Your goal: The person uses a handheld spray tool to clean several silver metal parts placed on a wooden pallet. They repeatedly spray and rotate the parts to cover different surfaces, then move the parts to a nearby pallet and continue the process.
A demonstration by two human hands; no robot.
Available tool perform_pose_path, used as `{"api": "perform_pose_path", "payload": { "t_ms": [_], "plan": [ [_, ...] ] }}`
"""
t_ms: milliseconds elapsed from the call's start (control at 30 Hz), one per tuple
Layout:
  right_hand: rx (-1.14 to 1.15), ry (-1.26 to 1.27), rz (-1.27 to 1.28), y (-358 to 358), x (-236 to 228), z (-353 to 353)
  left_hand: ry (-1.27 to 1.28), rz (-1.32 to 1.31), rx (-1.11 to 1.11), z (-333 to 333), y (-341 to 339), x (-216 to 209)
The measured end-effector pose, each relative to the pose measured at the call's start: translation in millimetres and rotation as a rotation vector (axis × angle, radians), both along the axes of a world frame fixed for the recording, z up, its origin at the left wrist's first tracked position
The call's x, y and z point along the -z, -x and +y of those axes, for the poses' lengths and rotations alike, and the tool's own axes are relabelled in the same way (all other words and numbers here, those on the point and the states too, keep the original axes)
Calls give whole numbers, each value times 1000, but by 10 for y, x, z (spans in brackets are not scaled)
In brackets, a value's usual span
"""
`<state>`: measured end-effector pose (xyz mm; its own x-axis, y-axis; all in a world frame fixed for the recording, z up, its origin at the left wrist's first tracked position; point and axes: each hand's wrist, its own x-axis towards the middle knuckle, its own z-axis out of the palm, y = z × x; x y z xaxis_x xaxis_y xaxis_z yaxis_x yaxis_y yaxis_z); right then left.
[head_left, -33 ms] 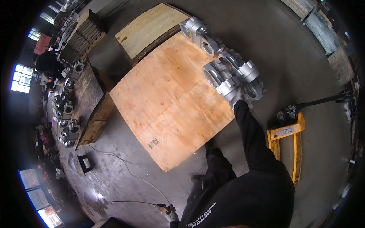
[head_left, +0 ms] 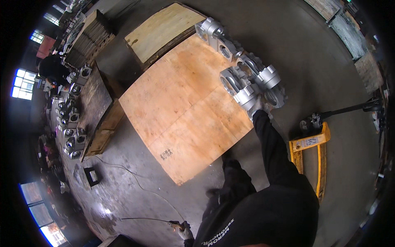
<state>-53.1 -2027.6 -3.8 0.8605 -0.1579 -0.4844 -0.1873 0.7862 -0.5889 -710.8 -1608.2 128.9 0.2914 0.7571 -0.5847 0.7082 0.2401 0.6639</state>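
Note:
In a white glove, my left hand (head_left: 186, 231) is closed round what looks like an air blow gun (head_left: 176, 224), low in the view beside my body. A long thin nozzle tube (head_left: 142, 218) points left from it, and a hose (head_left: 138, 178) trails away over the floor. My right arm reaches forward to silvery metal castings (head_left: 247, 96) with round openings, grouped on the right edge of a plywood-topped platform (head_left: 177, 117). There my gloved right hand (head_left: 258, 105) grips the nearest casting; its fingertips are partly hidden against the metal.
A second plywood board (head_left: 164, 31) lies beyond the platform. On the left stands a dark wooden table (head_left: 95, 96) with more castings (head_left: 70, 119) alongside, and a person (head_left: 54, 69) bends there. A yellow pallet jack (head_left: 309, 143) is at right. A small dark frame (head_left: 91, 177) lies on the floor.

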Motion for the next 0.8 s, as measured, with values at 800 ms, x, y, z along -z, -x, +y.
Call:
{"api": "perform_pose_path", "payload": {
  "t_ms": [800],
  "plan": [
    [-194,-87,349,3167,-1414,1301,35,-296,-187,1029,1334,1013]
  ]
}}
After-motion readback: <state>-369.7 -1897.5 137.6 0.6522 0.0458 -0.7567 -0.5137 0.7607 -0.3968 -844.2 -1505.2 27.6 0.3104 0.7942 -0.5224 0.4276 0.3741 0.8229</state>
